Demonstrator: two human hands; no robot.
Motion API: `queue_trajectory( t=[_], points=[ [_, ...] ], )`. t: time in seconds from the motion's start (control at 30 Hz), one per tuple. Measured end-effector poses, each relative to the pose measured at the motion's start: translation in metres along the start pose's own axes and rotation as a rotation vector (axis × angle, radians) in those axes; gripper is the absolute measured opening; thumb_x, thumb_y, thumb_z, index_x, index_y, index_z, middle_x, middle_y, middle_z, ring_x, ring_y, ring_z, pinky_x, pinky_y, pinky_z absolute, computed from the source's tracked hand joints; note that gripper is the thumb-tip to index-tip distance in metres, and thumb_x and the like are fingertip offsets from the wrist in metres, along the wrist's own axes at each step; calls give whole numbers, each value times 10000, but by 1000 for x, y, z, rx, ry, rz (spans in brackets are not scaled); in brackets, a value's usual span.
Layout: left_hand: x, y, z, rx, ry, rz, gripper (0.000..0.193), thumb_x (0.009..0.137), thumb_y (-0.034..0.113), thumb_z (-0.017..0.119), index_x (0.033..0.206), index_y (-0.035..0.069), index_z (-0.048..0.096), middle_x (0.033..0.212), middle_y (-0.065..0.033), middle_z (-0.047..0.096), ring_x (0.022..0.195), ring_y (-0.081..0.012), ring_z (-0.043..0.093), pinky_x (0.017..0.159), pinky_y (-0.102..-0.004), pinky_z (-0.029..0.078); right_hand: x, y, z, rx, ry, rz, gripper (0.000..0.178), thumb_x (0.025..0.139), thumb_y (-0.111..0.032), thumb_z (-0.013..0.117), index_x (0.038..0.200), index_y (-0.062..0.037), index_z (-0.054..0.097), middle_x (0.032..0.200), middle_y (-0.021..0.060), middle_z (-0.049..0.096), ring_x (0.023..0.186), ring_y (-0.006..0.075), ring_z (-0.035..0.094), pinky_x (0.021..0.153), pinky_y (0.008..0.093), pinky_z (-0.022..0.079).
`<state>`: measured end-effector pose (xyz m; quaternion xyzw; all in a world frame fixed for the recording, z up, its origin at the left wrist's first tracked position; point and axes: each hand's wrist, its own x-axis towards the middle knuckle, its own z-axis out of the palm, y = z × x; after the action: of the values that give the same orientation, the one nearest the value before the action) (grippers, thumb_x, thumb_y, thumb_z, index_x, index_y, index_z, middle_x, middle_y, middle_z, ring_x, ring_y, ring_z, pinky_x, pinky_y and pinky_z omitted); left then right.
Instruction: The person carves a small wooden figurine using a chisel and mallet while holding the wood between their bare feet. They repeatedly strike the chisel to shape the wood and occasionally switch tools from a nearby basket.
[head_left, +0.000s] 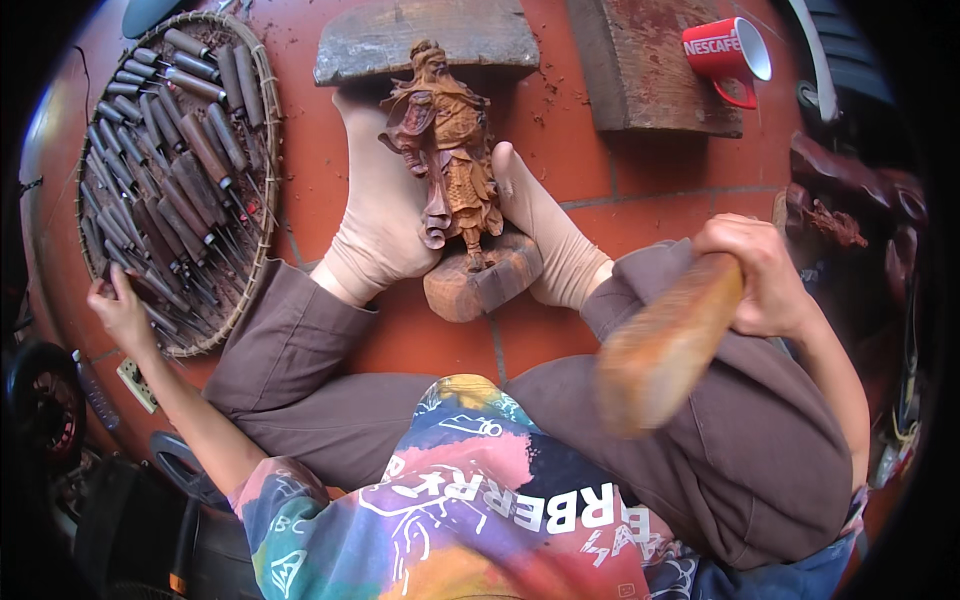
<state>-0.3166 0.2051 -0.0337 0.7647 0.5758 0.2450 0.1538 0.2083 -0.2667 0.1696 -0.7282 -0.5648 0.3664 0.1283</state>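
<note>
A carved wooden figure (455, 150) of a bearded man in robes rises from a rough wood base (483, 280), held between my two socked feet (385, 215). My right hand (758, 270) is closed round a wooden mallet (665, 345) over my right knee; its thick end is blurred by motion. At the far left, my left hand (122, 315) reaches over the lower rim of a round woven tray (268, 120) full of wood-handled carving chisels (170, 165). Its fingers are apart and touch the nearest handles; no tool is clearly in its grip.
Beyond the figure lies a thick wood block (430, 40). A second block (650, 70) at the far right bears a red mug (725, 58) near its edge. Reddish carved wood (850, 180) stands at right. A power strip (137, 385) lies below the tray on the tiled floor (560, 150).
</note>
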Motion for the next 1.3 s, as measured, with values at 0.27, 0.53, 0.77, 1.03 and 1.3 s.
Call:
queue_trajectory(
  t=[0.27, 0.53, 0.77, 1.03, 1.3],
  points=[
    [-144, 354, 61, -705, -517, 637, 325, 957, 237, 625, 1232, 69, 577, 992, -63, 661, 786, -178, 648, 663, -302, 527, -28, 48, 17, 182, 175, 147, 400, 544, 27, 809, 775, -75, 499, 677, 40, 519, 617, 176, 497, 597, 310, 423],
    [-231, 421, 133, -1031, -506, 1072, 373, 805, 522, 680, 835, 156, 610, 714, 26, 508, 592, -110, 533, 473, -248, 424, -21, 38, 27, 131, 151, 184, 356, 481, 24, 801, 705, -70, 542, 674, 52, 541, 596, 226, 525, 561, 334, 422],
    [-234, 407, 148, -1057, -460, 983, 488, 759, 579, 717, 644, 155, 504, 687, 33, 520, 574, -124, 555, 459, -254, 423, -16, 39, 23, 102, 87, 176, 344, 492, 8, 801, 715, -55, 547, 672, 67, 536, 592, 238, 527, 560, 345, 425],
    [-227, 418, 136, -1106, -486, 863, 501, 749, 597, 686, 673, 122, 546, 699, -4, 544, 626, -176, 592, 525, -322, 474, -20, 37, 28, 28, 115, 218, 302, 598, -86, 823, 741, -66, 557, 673, 66, 536, 573, 231, 511, 550, 334, 425],
    [-227, 409, 149, -1110, -408, 913, 511, 744, 577, 727, 609, 134, 512, 628, 17, 495, 553, -150, 553, 443, -292, 436, -22, 40, 25, 101, 57, 187, 315, 604, -40, 813, 760, -73, 541, 680, 48, 532, 580, 188, 517, 556, 314, 424]
  ],
)
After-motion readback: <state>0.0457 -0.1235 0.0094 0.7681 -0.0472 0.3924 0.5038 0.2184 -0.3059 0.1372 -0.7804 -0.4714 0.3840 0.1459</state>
